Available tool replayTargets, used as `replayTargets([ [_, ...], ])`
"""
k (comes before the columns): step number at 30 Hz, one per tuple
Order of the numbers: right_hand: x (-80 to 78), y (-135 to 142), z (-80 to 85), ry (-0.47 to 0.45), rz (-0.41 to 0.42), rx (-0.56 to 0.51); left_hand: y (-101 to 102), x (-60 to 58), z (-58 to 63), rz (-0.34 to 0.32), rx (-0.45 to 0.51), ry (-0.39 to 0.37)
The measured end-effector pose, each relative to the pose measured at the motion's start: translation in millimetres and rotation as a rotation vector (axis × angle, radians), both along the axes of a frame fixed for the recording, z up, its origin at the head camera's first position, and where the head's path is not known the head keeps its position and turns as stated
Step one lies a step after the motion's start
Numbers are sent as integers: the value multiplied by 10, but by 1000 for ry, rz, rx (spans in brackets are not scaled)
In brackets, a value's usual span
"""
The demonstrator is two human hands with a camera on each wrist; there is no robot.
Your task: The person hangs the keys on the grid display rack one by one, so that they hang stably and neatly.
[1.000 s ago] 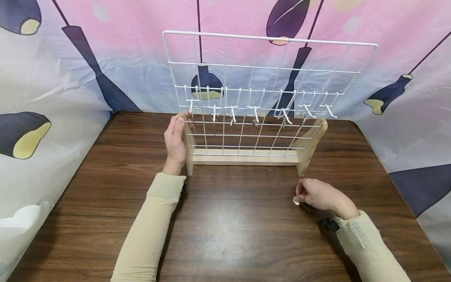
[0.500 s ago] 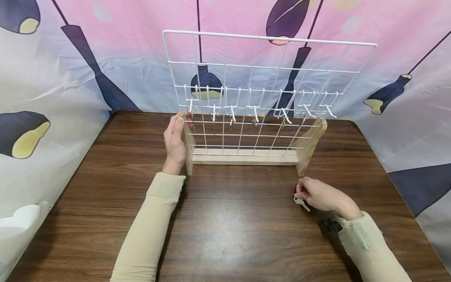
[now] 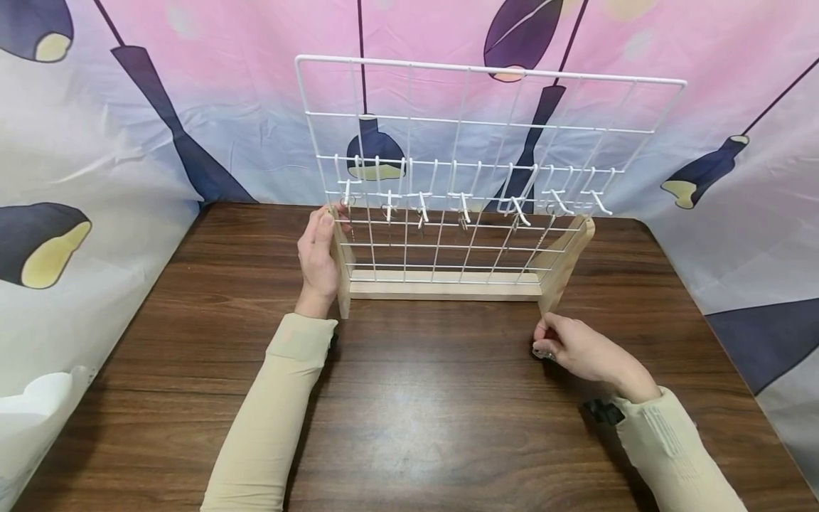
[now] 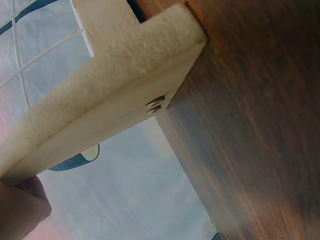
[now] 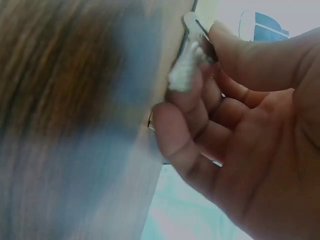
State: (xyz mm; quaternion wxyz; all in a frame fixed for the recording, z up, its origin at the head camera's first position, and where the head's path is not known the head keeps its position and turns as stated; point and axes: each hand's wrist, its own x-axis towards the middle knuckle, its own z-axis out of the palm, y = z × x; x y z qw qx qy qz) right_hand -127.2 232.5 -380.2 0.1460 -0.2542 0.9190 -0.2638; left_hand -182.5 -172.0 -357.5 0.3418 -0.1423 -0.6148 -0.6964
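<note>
A white wire grid rack (image 3: 448, 245) stands upright on the table in a light wooden frame. At its left end my left hand (image 3: 318, 252) grips the wooden upright (image 4: 110, 95), thumb on the near side. Most of that hand is out of the left wrist view, leaving only a fingertip (image 4: 32, 205). My right hand (image 3: 585, 352) pinches a silver key (image 5: 191, 30) between thumb and fingers, just in front of the rack's right foot. Small metal pieces hang by the key, partly hidden behind the fingers and blurred.
Several white hooks (image 3: 463, 206) line the grid, most with small metal items hanging from them. A pale wooden crossbar (image 3: 444, 289) joins the frame's feet. Behind the brown wooden table (image 3: 409, 405) hangs a printed curtain (image 3: 256, 142).
My right hand has shifted slightly away from me, toward the rack's right foot. The key, plainly showing half a second ago, is now mostly hidden by the fingers. My left hand keeps still.
</note>
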Motion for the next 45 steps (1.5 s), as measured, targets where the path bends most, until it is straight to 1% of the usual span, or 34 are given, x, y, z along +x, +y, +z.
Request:
replayTargets([
  [4, -11, -8, -7, 8, -14, -18, 4, -9, -13, 1, 3, 3],
  [9, 2, -7, 19, 81, -28, -27, -4, -15, -28, 13, -16, -8],
  [11, 8, -5, 34, 115, -34, -51, -7, -15, -30, 19, -23, -14],
  [14, 11, 8, 60, 158, -66, -106, -9, -17, -29, 21, -23, -12],
  [18, 19, 43, 111, 248, -102, -178, -6, -15, -19, 16, -16, -6],
  [21, 19, 60, 153, 334, -85, -241, -9, -11, -16, 19, -20, -7],
  [25, 17, 64, 193, 412, -50, -317, -12, -9, -18, 20, -25, -8],
  [31, 34, 48, 238, 506, -52, -313, -8, -11, -20, 13, -16, -6],
  [35, 47, 43, 279, 541, -51, -293, -8, -9, -12, 19, -27, -2],
  [39, 60, 50, 314, 542, -56, -285, -11, -7, -2, 27, -44, 1],
  [43, 77, 57, 334, 535, -79, -303, -8, -8, -3, 25, -38, -1],
  [45, 84, 58, 345, 546, -88, -314, -6, -8, -6, 24, -35, -1],
])
